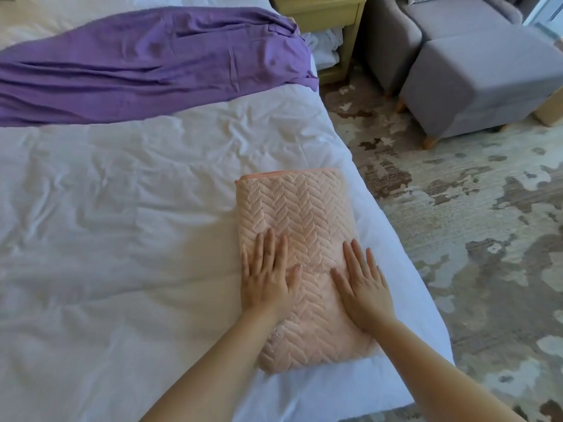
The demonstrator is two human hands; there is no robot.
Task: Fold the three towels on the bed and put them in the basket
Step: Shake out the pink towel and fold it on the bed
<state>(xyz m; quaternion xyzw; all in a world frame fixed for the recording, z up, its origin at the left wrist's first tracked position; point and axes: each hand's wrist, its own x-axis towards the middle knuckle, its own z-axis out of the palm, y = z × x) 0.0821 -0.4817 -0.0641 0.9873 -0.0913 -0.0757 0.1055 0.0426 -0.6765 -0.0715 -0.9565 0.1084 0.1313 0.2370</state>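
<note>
Here we start at the far left, where the wrinkled white bed (106, 223) spreads out to the left of the pink towel (298, 208), our landmark throughout. Beyond the pink towel and to its left, we see a purple towel (146, 65) lying unfolded and rumpled across the bed, well apart from it. The pink towel itself lies folded into a thick rectangle near the bed's right edge, its long side running away from us and its herringbone pile facing up.

On the near-left part of the pink towel we find the left hand (268, 278), palm down and flat. Its fingers (269, 245) are straight and only slightly spread, and the thumb points toward the towel's middle. On the near-right part of the pink towel rests the right hand (364, 287), also flat, its fingers straight and fanned a little wider, gripping nothing. A strip of the pink towel shows between the two hands, and both forearms cross its near corners.

Beyond the pink towel and slightly to its right stands a pale wooden nightstand (323, 10). Farther right of the pink towel we see a grey ottoman (478, 83) on the patterned carpet (487, 239), which runs along the towel's right side past the bed edge.
</note>
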